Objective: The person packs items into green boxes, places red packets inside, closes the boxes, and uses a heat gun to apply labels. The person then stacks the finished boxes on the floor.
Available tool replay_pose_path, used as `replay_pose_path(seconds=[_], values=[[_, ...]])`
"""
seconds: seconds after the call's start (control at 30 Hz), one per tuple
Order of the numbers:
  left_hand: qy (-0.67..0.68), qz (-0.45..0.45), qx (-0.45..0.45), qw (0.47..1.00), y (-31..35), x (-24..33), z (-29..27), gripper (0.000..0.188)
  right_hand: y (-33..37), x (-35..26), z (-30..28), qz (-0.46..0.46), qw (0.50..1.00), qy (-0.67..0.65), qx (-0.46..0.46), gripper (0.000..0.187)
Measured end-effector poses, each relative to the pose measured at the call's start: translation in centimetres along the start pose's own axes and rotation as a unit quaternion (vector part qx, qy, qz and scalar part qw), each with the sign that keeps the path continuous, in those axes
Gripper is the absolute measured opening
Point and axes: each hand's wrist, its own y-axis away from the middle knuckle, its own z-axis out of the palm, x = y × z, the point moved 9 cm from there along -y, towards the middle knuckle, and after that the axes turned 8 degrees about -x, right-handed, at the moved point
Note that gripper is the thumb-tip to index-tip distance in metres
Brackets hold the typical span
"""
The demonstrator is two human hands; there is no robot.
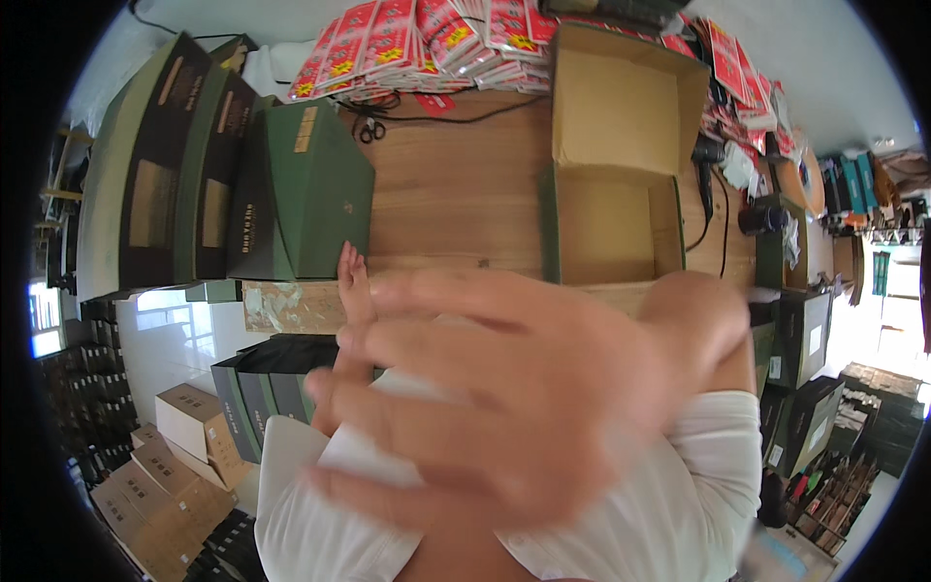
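Observation:
My right hand (pixel 504 388) is raised close to the camera, large and smeared by motion. Its fingers are spread and point left, with nothing seen in them. Farther down, my left hand (pixel 356 291) is at the table's near edge, fingers stretched out by the lower right corner of a closed green box (pixel 325 194). Those fingertips look to touch the box, and part of that arm is hidden behind my right hand. An open green box (pixel 621 225) with a bare brown inside stands right of the middle, its lid (pixel 621 97) tipped back.
More dark green boxes (pixel 155 184) stand in a row at the left of the wooden table (pixel 456 194). Red printed packets (pixel 388 44) pile up at the back, near scissors (pixel 371 129) and a black cable. A hair dryer (pixel 707 175) lies at right; cartons (pixel 165 485) stand on the floor.

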Motion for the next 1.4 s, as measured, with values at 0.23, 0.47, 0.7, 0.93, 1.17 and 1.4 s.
replay_pose_path(seconds=[0.23,0.47,0.7,0.93,1.17,1.4], values=[[-0.079,-0.022,-0.292,0.953,3.0,3.1,18.6,0.039,9.9,-7.3,-7.8,0.023,0.998,0.022,-0.055,0.036],[-0.179,-0.076,-0.305,0.932,-3.3,3.2,38.6,0.066,18.6,-8.2,-11.7,0.068,0.996,0.030,-0.046,0.031],[-0.329,-0.129,-0.334,0.874,-7.9,3.1,47.0,0.050,27.2,-11.5,-16.6,0.136,0.991,0.015,-0.005,0.026],[-0.315,0.092,-0.189,0.926,-6.0,4.7,43.2,0.038,28.0,-10.1,-17.2,0.147,0.989,0.029,0.010,0.022],[-0.381,0.007,-0.102,0.919,-1.2,0.2,28.1,0.040,28.8,-10.1,-18.7,0.171,0.984,0.040,-0.013,0.020],[-0.330,0.002,-0.100,0.939,-1.4,-0.3,18.4,0.055,29.4,-8.9,-19.9,0.225,0.973,0.040,0.011,0.021]])
